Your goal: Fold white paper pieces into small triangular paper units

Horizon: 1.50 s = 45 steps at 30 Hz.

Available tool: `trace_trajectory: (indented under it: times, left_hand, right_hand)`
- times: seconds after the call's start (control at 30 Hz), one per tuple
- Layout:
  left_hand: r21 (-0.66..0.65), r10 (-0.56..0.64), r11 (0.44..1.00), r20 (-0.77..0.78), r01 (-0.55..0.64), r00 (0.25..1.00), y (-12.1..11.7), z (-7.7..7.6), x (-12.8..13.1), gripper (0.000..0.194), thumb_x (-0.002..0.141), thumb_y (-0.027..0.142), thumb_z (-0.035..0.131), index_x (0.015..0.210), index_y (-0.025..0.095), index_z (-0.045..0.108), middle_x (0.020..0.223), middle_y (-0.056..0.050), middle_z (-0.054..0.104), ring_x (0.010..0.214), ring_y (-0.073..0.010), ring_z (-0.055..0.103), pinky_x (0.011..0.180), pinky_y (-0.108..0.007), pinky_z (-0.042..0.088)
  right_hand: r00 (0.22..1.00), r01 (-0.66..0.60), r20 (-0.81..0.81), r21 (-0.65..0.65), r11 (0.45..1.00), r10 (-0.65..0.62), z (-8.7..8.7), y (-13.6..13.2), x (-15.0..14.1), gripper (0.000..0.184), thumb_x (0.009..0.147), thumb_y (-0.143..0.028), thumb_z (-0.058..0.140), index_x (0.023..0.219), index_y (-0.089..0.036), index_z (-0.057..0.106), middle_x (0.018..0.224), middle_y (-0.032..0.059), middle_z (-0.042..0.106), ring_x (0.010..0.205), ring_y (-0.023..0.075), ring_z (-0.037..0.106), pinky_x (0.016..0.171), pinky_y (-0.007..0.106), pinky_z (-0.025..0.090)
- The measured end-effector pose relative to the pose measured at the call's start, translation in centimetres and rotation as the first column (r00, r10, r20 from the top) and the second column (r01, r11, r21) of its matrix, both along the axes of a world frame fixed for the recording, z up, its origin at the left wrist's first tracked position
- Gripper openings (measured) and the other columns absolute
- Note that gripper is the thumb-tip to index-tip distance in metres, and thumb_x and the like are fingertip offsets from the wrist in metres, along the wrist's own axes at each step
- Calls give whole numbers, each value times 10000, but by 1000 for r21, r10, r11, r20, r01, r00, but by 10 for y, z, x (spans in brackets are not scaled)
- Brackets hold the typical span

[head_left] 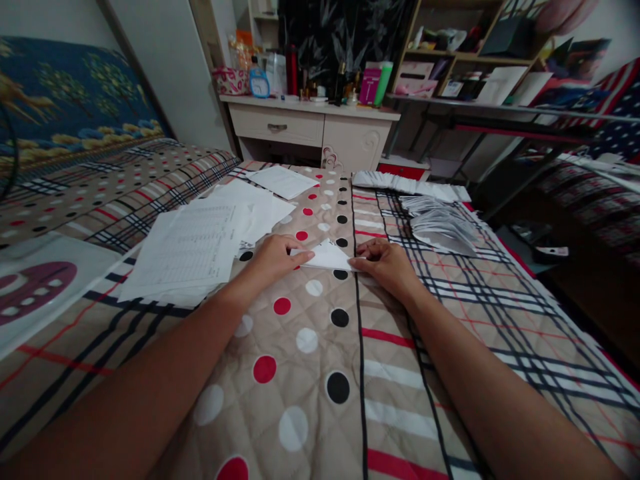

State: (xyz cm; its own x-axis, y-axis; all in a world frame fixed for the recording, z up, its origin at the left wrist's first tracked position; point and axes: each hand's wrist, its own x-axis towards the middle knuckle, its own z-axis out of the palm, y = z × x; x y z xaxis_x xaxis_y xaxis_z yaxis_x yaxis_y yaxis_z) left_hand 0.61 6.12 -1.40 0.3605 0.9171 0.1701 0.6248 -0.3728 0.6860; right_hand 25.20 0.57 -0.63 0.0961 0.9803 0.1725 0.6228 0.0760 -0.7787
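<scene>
1. The folded white paper (326,257) sits between the two hands, low over the quilted bedspread (320,427).
2. The left hand (280,257) has its left end pinched, thumb uppermost; the right hand (384,263) nips the right end, fingers curled, hardly any gap in either grip.
3. I'd reckon it light, firmer along its folds, easily creased; the two ends of the long edge look the best hold.
4. Its long axis runs crosswise from hand to hand, the peak pointing away from the person, towards the dresser (277,125).
5. Left of the grip lie printed sheets (183,250); right and beyond, a fanned paper bundle (443,227).
</scene>
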Motion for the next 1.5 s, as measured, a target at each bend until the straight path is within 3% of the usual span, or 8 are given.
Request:
trace_trajectory:
  times: [0.13,0.4,0.5,0.67,0.87,1.23,1.5]
  left_hand:
    - [-34,-2,999,-1,1,1000,4,0,-2,272,759,437,687,787,177,760,803,-38,729,676,-165,601,629,-287,414]
    - [-197,-98,972,148,126,984,12,0,-9,285,742,424,694,753,144,743,779,-55,699,635,-139,585,551,-253,410]
    - [-214,-69,971,184,108,980,11,0,-10,294,702,435,728,737,143,741,715,-44,679,623,-139,581,540,-245,415]
    - [-179,0,983,167,30,986,9,1,-10,292,636,439,783,701,158,740,628,-29,651,632,-157,587,540,-247,428]
    - [-129,16,992,57,-8,998,12,-2,-10,274,643,420,787,742,166,759,696,-40,688,635,-148,587,562,-257,413]
    - [-97,83,992,48,-78,995,5,4,-4,251,634,388,793,707,155,733,711,-33,683,594,-133,550,541,-267,386]
    - [-42,10,999,46,-8,999,7,0,-6,289,672,408,771,600,148,669,696,-24,653,608,-129,546,554,-269,374]
  right_hand:
    - [1000,-4,-13,6,1000,4,-2,0,0,203,642,-323,760,562,-175,645,894,65,694,753,183,627,697,312,467]
    - [1000,-13,-13,4,1000,13,-3,1,0,208,641,-326,762,568,-177,635,888,75,687,796,204,640,716,325,472]
    - [1000,-9,-21,-8,1000,9,-1,0,0,205,640,-332,763,590,-179,637,891,73,692,782,200,637,716,328,471]
    - [1000,6,-22,-10,1000,-6,-1,-1,-1,218,629,-339,772,593,-180,627,893,70,703,766,198,640,687,320,471]
    - [1000,15,-13,13,1000,-15,-5,1,0,226,620,-339,780,565,-177,633,906,74,707,767,204,655,686,322,491]
    - [1000,7,-22,41,999,-6,-7,2,1,220,615,-335,784,564,-183,632,875,61,708,750,196,648,701,324,499]
    - [999,-6,-44,-16,1000,5,-1,-1,0,236,623,-340,779,559,-181,617,846,49,698,734,182,639,682,309,482]
